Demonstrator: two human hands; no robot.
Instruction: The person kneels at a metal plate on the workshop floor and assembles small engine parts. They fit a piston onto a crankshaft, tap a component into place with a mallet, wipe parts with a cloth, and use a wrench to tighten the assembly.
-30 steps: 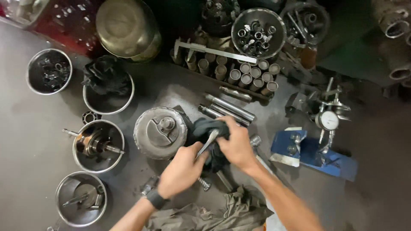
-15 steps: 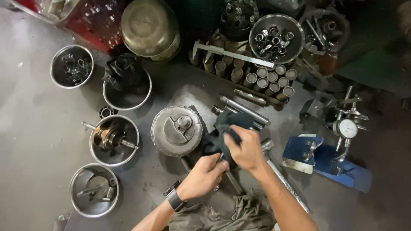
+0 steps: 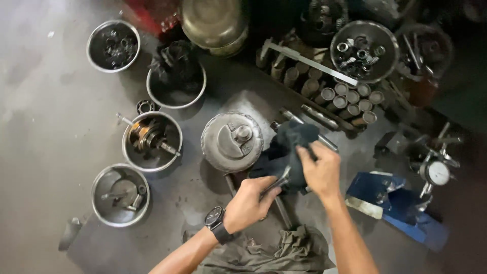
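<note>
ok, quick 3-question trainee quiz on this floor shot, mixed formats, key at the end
1. True or false: the right hand presses a dark rag against the part being worked on.
2. What does the left hand grip? A) a slim metal rod B) a hammer C) a bowl
3. Fill in: the left wrist wears a black ____.

Key: 1 true; 2 A; 3 watch.

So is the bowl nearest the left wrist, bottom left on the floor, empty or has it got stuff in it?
Not empty. The steel bowl holds a few metal parts lying on its bottom; what they are is too small to tell.
</note>
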